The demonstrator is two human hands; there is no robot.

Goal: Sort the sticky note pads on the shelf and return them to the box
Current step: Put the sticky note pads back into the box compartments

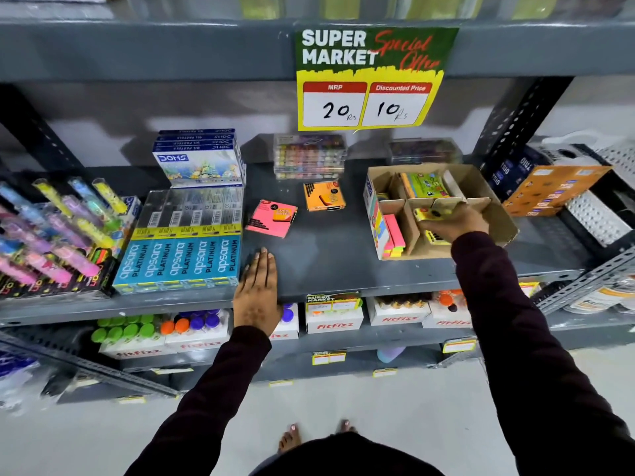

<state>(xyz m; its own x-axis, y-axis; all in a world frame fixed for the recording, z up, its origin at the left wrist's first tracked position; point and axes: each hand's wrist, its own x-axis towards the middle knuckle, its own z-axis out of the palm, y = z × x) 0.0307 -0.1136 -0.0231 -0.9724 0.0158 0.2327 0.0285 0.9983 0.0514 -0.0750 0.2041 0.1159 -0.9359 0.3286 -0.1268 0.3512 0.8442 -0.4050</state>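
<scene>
A view from above looks down a person's two dark-sleeved arms reaching to a grey metal shelf (330, 266) in a shop. The left hand (257, 293) lies palm down on the front edge of the shelf, fingers (263, 262) straight, close together and flat, holding nothing. The right arm stretches forward to a cardboard box (498, 214) with dividers, which stands on the right part of the shelf. The right hand (457, 219) sits over the box's front compartments, its fingers curled around a yellow sticky note pad (426, 214). More yellow pads show just under the hand, inside the box. A green pad (427, 185) stands in a rear compartment, and pink pads (395, 231) fill the front left compartment. Two pads lie loose on the open shelf between the hands: a pink pad (271, 218), tilted, near the middle, and an orange pad (324, 196) behind it, closer to the box. Blue pencil boxes (178, 259) lie just left of the left hand. A yellow and green price sign (369, 80) hangs from the shelf above.
</scene>
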